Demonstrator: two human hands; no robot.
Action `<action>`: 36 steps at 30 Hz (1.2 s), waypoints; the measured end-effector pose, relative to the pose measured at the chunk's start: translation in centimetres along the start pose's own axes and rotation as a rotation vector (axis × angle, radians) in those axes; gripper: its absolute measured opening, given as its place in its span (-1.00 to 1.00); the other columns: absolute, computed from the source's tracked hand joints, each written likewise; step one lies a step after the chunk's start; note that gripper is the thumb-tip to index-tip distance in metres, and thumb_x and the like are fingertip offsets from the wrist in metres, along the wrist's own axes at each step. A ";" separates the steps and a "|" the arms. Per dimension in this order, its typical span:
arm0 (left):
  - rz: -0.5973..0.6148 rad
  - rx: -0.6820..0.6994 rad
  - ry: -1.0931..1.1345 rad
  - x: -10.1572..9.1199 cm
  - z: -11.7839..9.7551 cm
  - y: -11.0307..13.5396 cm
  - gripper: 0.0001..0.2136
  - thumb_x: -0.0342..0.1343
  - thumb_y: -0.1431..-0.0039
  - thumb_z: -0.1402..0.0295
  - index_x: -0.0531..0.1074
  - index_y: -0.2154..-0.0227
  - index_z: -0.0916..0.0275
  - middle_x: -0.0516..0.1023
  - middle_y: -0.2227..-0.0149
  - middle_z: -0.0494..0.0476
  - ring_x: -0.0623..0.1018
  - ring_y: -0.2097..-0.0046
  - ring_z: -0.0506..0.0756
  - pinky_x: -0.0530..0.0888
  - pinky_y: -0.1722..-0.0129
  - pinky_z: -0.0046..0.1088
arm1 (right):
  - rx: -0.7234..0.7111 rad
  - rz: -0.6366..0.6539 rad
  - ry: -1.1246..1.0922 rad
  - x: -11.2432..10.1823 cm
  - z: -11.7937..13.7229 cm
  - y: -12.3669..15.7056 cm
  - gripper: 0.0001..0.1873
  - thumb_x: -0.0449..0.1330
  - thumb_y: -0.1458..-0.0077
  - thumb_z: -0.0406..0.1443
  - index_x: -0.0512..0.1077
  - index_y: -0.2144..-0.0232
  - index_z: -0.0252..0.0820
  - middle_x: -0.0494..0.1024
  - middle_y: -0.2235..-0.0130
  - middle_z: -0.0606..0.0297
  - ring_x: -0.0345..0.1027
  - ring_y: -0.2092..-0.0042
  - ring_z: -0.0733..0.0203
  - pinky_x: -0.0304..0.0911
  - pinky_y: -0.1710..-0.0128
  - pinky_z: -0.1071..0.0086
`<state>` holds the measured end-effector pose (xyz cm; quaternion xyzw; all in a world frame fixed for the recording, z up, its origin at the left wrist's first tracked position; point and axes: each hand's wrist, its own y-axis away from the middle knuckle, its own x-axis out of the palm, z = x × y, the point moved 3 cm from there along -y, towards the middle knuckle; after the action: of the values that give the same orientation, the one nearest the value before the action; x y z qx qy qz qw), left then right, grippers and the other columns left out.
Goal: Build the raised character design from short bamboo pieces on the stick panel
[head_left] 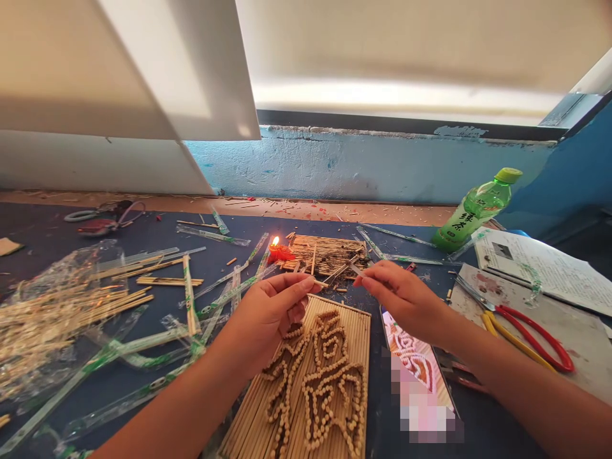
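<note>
My left hand [275, 306] pinches a short wooden stick [321, 284] between thumb and fingers. My right hand [401, 290] has its fingers closed on a thin grey strip that looks like a blade [357, 271]; its far end is hard to make out. Both hands hover above the top edge of a panel of wooden sticks [296, 389] laid side by side. On it, small pale wooden pieces [335, 376] form curving outlines, partly hidden by my left hand. Just beyond lies a smaller stick mat [306, 247] with dark scorch marks, beside a lit red candle [281, 252].
Loose sticks [124, 306] and torn plastic wrappers [157, 357] cover the left. A phone [415, 363] showing a picture lies right of the panel. Farther right are red-and-yellow-handled pliers [521, 331], an open book [540, 268] and a tilted green bottle [478, 210].
</note>
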<state>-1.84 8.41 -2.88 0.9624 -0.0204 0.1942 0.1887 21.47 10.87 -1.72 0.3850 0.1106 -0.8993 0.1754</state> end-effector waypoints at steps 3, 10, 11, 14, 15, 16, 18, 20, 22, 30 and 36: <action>-0.028 0.051 -0.031 0.0 -0.1 0.0 -0.72 0.53 0.10 0.24 0.62 0.39 0.27 0.66 0.34 0.13 0.32 0.50 -0.11 0.30 0.52 -0.63 | 0.031 -0.080 0.072 -0.4 -1.7 -1.1 -0.66 0.07 -0.35 -0.12 0.60 0.12 -0.11 0.56 0.18 0.12 0.41 0.17 0.04 0.24 0.16 0.19; -0.097 0.132 -0.240 0.4 -0.9 1.0 -0.72 0.50 0.05 0.20 0.62 0.35 0.25 0.49 0.53 -0.05 0.38 0.48 -0.07 0.34 0.48 -0.61 | 0.096 -0.127 0.117 0.1 -3.4 -2.5 -0.78 0.20 -0.23 -0.19 0.61 0.23 -0.13 0.67 0.29 0.23 0.45 0.33 0.11 0.26 0.31 0.28; -0.110 0.144 -0.295 0.4 -1.0 1.1 -0.72 0.48 0.03 0.19 0.61 0.35 0.25 0.51 0.51 -0.04 0.39 0.47 -0.06 0.34 0.47 -0.60 | 0.097 -0.132 0.116 0.3 -3.5 -2.7 -0.81 0.21 -0.22 -0.20 0.60 0.24 -0.13 0.67 0.32 0.24 0.45 0.35 0.12 0.26 0.33 0.29; -0.116 0.168 -0.417 0.7 -1.2 1.3 -0.74 0.45 -0.01 0.18 0.61 0.34 0.23 0.59 0.45 0.01 0.45 0.44 -0.03 0.37 0.45 -0.55 | 0.098 -0.154 0.114 0.6 -3.7 -3.1 -0.87 0.23 -0.20 -0.23 0.56 0.29 -0.14 0.67 0.34 0.26 0.47 0.34 0.15 0.27 0.33 0.32; -0.107 0.179 -0.442 0.7 -1.2 1.3 -0.75 0.43 -0.02 0.18 0.61 0.34 0.22 0.60 0.43 0.02 0.46 0.44 -0.02 0.37 0.46 -0.53 | 0.099 -0.162 0.116 0.7 -3.7 -3.2 -0.89 0.24 -0.19 -0.24 0.55 0.30 -0.14 0.66 0.35 0.27 0.47 0.35 0.16 0.26 0.33 0.33; -0.096 0.192 -0.464 0.8 -1.2 1.3 -0.76 0.42 -0.03 0.18 0.61 0.34 0.21 0.61 0.43 0.02 0.47 0.44 -0.01 0.37 0.46 -0.52 | 0.099 -0.168 0.120 0.8 -3.8 -3.3 -0.90 0.26 -0.18 -0.25 0.54 0.32 -0.15 0.65 0.37 0.28 0.46 0.36 0.17 0.25 0.34 0.33; -0.074 0.231 -0.508 0.8 -1.1 1.3 -0.78 0.39 -0.07 0.17 0.61 0.34 0.20 0.62 0.42 0.03 0.49 0.43 0.00 0.37 0.45 -0.50 | 0.095 -0.181 0.133 0.9 -3.9 -3.5 -0.91 0.30 -0.14 -0.25 0.53 0.35 -0.15 0.63 0.39 0.29 0.43 0.39 0.18 0.23 0.36 0.34; -0.053 0.280 -0.561 0.8 -1.0 1.3 -0.80 0.37 -0.10 0.18 0.61 0.34 0.20 0.64 0.39 0.06 0.53 0.39 0.03 0.41 0.40 -0.47 | 0.085 -0.188 0.141 0.9 -4.0 -3.6 -0.90 0.33 -0.12 -0.25 0.52 0.35 -0.15 0.62 0.39 0.30 0.40 0.40 0.20 0.21 0.38 0.34; -0.036 0.326 -0.622 0.7 -0.8 1.3 -0.82 0.33 -0.13 0.19 0.60 0.32 0.19 0.66 0.35 0.09 0.58 0.33 0.07 0.46 0.32 -0.41 | 0.075 -0.193 0.144 1.0 -4.2 -3.6 -0.90 0.34 -0.11 -0.25 0.53 0.35 -0.16 0.61 0.38 0.30 0.37 0.42 0.21 0.20 0.39 0.34; 0.012 0.446 -0.871 1.0 -0.7 1.8 -0.87 0.22 -0.22 0.25 0.61 0.29 0.17 0.64 0.39 0.05 0.58 0.37 0.11 0.47 0.37 -0.33 | -0.013 -0.257 0.132 0.0 -1.8 -2.7 -0.82 0.28 -0.19 -0.25 0.51 0.17 -0.22 0.61 0.23 0.19 0.36 0.32 0.19 0.21 0.29 0.30; 0.043 0.562 -0.978 1.5 -0.8 2.7 -0.91 0.22 -0.24 0.33 0.63 0.28 0.13 0.65 0.39 -0.03 0.55 0.39 0.05 0.44 0.40 -0.40 | -0.205 -0.040 0.010 -0.2 3.8 0.2 -0.79 0.29 -0.21 -0.29 0.53 0.08 -0.07 0.65 0.20 0.40 0.42 0.29 0.32 0.28 0.28 0.43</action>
<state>-1.02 6.27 -0.69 0.9530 -0.0726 -0.2729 -0.1102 19.16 9.40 0.99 0.3675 0.2105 -0.8846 0.1955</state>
